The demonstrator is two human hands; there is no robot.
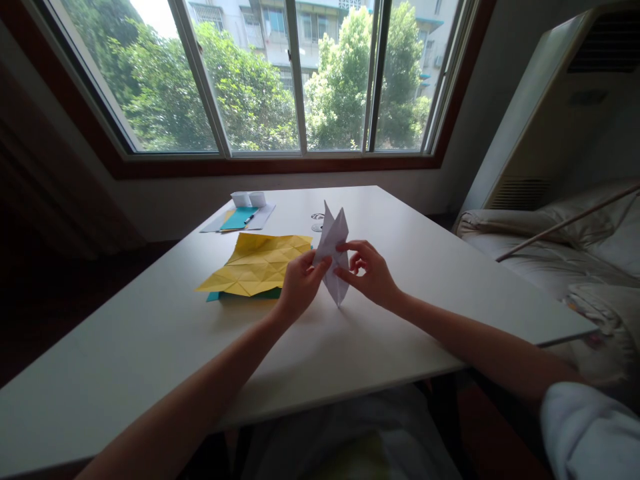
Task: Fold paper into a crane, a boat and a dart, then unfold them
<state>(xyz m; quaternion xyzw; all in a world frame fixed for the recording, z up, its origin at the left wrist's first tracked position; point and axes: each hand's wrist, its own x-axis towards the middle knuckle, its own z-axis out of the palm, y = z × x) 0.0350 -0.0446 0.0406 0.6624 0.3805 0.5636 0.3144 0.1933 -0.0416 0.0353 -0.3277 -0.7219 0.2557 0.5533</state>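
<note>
Two bare forearms are reaching in from the bottom edge, meeting over the middle of the white worktop (150, 347). Between them a folded white paper piece (334, 250) is standing on end, its lower tip pointing down at the worktop and two pointed flaps rising at the top. It is looking pale grey-white, with sharp creases and a narrow kite-like outline.

Each hand is pinching it from its own side. On the left hand (299, 283) the grip is closing on the paper's left edge, thumb and fingers pressed together on it. On the right hand (369, 272) the grip is clamping the right edge, thumb tip and forefinger on the sheet and the other fingers curling loosely behind. So the paper is sitting directly between the two grips, sticking out above and below them.

Just left of the hands a creased yellow sheet (257, 263) is lying flat over a teal sheet (215, 296). Farther back a teal card (239, 218) and two small white paper boxes (249, 199) are resting near the window (280, 80).
</note>
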